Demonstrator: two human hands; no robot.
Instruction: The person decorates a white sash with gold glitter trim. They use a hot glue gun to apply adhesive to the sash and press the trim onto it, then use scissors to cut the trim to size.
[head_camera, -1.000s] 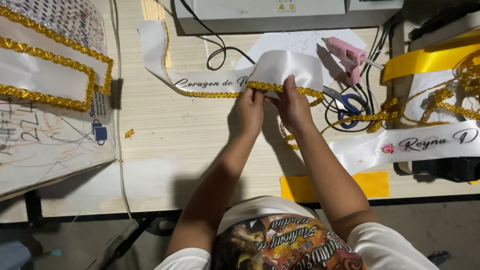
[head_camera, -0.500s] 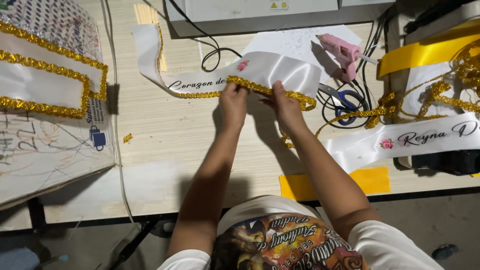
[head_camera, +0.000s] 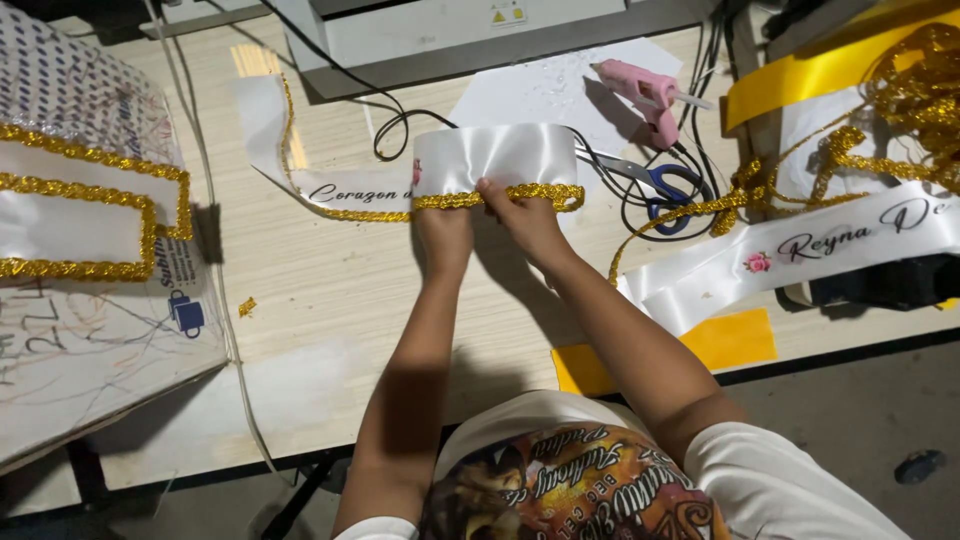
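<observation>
My left hand (head_camera: 443, 222) and right hand (head_camera: 525, 215) pinch the glittery gold braid trim (head_camera: 500, 195) onto the white satin sash (head_camera: 495, 158) mid-desk (head_camera: 320, 290); pressing farther along seems next.

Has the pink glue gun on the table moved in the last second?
No. The pink glue gun lies in the same spot beside the blue-handled scissors and on the white paper; only the camera view shifted.

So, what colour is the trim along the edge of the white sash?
Glittery gold trim on the white sash, clearest in the head view.
</observation>
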